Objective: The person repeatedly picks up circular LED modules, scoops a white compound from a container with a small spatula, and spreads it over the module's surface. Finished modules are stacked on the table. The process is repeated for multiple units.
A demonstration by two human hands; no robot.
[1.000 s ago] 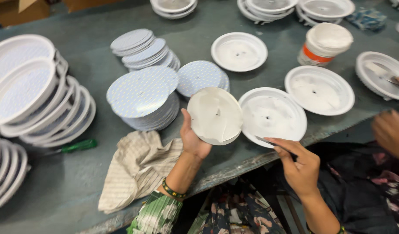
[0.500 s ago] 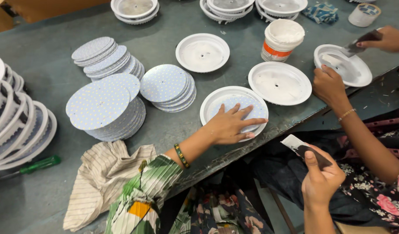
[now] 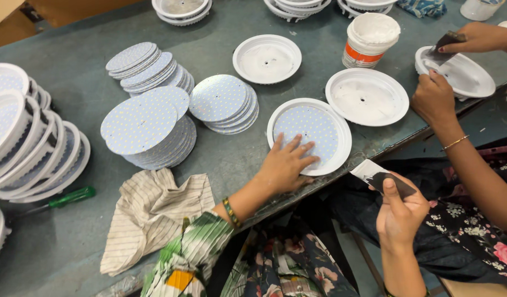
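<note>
My left hand (image 3: 286, 164) lies flat with fingers spread on a round dotted disc (image 3: 314, 124), which sits inside a white round housing (image 3: 341, 148) at the table's near edge. My right hand (image 3: 401, 212) is off the table edge, below and right of the housing. It grips a small flat scraper (image 3: 373, 175) smeared with white paste.
Stacks of dotted discs (image 3: 143, 129) (image 3: 223, 104) (image 3: 149, 69) stand left of the housing. Empty white housings (image 3: 267, 58) (image 3: 366, 96) and a paste tub (image 3: 372, 38) lie beyond. A co-worker's hands (image 3: 432, 99) work on another housing (image 3: 468, 77). Nested housings (image 3: 28, 143), a striped cloth (image 3: 149, 214) and a green screwdriver (image 3: 72, 197) are at left.
My left hand held the disc tilted above the housing, then laid it inside and now rests flat on it. My right hand drew back from the table edge with the scraper.
</note>
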